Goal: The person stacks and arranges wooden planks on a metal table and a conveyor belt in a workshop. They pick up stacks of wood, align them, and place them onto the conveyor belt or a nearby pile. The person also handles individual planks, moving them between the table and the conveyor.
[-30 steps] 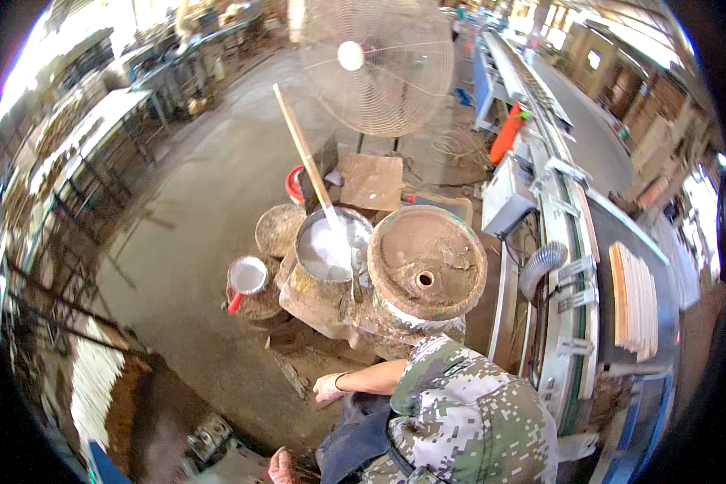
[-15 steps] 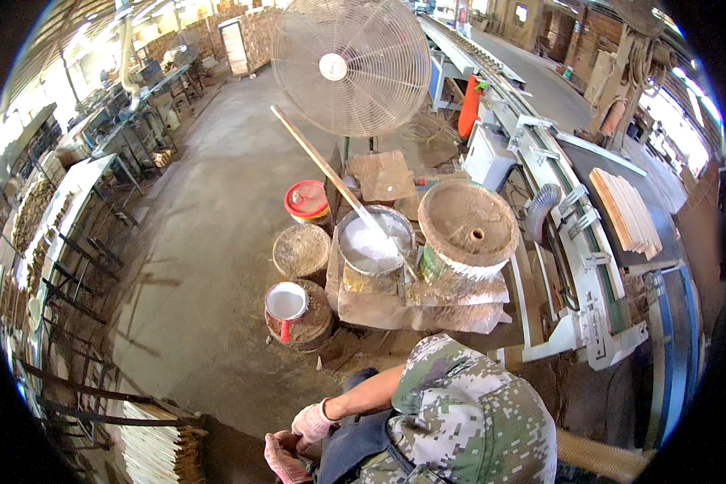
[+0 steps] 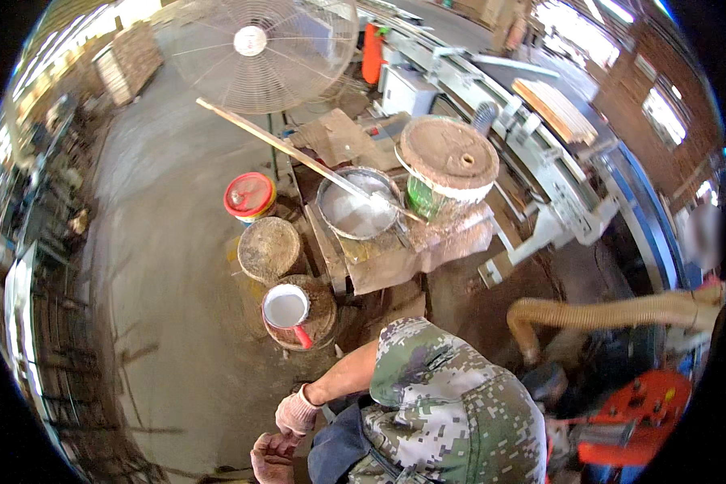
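Observation:
At the lower edge my right hand (image 3: pixel 297 413), in a pale pinkish work glove, reaches across from a camouflage short sleeve (image 3: pixel 452 387). Its fingers are bent and meet my left hand (image 3: pixel 273 460), which lies just below it. My left hand is curled too, and its arm is out of view. If anything small sits between the fingers, I cannot make it out. Nearest to the hands is a white pot (image 3: pixel 286 305) with a red handle, standing on a crusted round drum (image 3: pixel 321 310). A dark blue cloth (image 3: pixel 335 444) hangs at my front.
Ahead stand a bucket of white paste (image 3: pixel 351 211) with a wooden stick (image 3: pixel 274 145) across it, a dirt-covered bucket (image 3: pixel 448 153), a red-lidded tub (image 3: pixel 250 195) and a big fan (image 3: pixel 250 40). A conveyor machine (image 3: pixel 508 129), a ribbed hose (image 3: pixel 605 313) and a red machine (image 3: pixel 637 415) flank the right.
My view has turned right, so the buckets and fan sit further left. The red machine and more of the hose have come in; the lower-left wood stack has left view. My hands stay together.

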A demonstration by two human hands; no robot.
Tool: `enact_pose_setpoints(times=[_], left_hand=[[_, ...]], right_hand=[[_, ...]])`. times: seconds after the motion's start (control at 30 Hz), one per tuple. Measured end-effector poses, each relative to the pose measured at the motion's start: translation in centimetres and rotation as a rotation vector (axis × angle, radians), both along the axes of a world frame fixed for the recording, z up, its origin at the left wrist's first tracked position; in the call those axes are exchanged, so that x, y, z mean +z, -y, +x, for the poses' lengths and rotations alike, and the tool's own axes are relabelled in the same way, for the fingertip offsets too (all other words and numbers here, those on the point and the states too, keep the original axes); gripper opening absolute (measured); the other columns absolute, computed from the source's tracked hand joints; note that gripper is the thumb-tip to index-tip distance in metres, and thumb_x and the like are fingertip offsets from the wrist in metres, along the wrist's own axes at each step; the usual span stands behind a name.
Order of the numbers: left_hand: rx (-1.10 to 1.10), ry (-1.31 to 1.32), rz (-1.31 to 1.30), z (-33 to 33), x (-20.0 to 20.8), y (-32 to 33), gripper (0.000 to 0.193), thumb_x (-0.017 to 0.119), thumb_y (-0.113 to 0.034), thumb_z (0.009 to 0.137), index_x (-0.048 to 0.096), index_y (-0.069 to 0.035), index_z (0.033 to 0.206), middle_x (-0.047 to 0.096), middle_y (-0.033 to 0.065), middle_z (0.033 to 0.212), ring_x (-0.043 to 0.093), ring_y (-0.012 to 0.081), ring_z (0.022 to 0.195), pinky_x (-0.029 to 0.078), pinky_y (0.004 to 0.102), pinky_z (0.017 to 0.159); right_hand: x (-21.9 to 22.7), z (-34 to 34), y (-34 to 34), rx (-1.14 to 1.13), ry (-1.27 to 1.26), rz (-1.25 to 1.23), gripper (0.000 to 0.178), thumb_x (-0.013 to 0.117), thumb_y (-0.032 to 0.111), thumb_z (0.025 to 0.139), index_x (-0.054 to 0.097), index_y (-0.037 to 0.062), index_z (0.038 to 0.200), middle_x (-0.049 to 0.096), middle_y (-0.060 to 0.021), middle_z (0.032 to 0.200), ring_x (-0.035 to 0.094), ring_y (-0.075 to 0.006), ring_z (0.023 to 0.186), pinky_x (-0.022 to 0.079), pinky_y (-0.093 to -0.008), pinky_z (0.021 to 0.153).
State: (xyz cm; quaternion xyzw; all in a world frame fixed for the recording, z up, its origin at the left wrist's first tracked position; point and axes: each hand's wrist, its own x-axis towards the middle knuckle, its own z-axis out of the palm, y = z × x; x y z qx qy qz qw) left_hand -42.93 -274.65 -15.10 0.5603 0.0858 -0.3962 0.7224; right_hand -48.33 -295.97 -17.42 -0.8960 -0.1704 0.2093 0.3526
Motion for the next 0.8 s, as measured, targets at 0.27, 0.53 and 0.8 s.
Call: enact_pose_setpoints(times=[0.27, 0.53, 0.8], left_hand=[[-0.614, -0.216, 0.008, 15.5, 13.5, 3.3, 0.064, 0.059, -0.045, 0.105, 0.052, 0.0, 0.15, 0.06, 0.0198, 0.146, 0.058, 0.0256, 0.134, 0.04, 0.0371, 0.118], [-0.442, 0.046, 0.238, 26.9, 10.1, -2.8, 0.041, 0.055, -0.024, 0.11, 0.066, 0.0, 0.141, 0.069, 0.0129, 0.14, 0.061, 0.0189, 0.13, 0.044, 0.0335, 0.114], [0.025, 0.133, 0.099, 35.1, 5.6, -19.1, 0.034, 0.06, -0.029, 0.109, 0.076, 0.0, 0.118, 0.075, 0.0035, 0.109, 0.066, 0.0125, 0.103, 0.052, 0.0299, 0.096]], right_hand=[[6.2, 10.2, 6.0, -0.197, 0.1, -0.039, 0.039, 0.069, 0.046, 0.089, 0.082, 0.0092, 0.091, 0.077, -0.0197, 0.088, 0.074, -0.0405, 0.09, 0.059, -0.0506, 0.079], [8.5, 24.6, -0.2, -0.194, -0.114, 0.051, 0.048, 0.053, 0.049, 0.101, 0.073, 0.0085, 0.12, 0.075, -0.0245, 0.105, 0.072, -0.0452, 0.096, 0.057, -0.0548, 0.082], [10.5, 43.8, -19.2, 0.269, -0.053, -0.073, 0.039, 0.064, 0.047, 0.1, 0.068, 0.0201, 0.128, 0.076, -0.0125, 0.114, 0.072, -0.0352, 0.107, 0.056, -0.0477, 0.09]])
